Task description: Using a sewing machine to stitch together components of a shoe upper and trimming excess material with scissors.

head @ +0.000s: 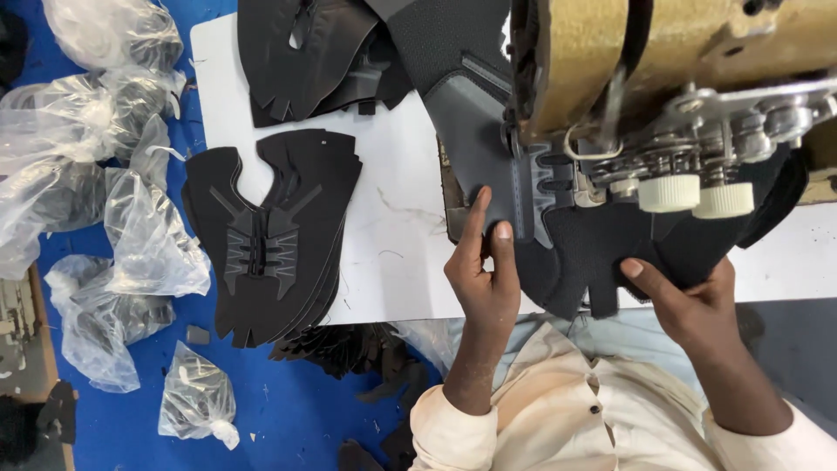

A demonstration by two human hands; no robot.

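Note:
A dark grey and black shoe upper piece [575, 244] lies under the head of a tan sewing machine [663, 61]. My left hand [484, 279] presses on its left edge with fingers and thumb pinching the grey panel. At the piece's lower right edge, my right hand [697, 301] grips the black fabric, thumb on top. The needle area is hidden behind the machine's metal parts and two white knobs [693, 196].
A stack of flat black shoe uppers [275, 235] lies on the white table [392, 218] to the left. More black pieces [314, 52] are piled at the back. Several clear plastic bags [105, 174] lie on the blue floor [288, 410] at left.

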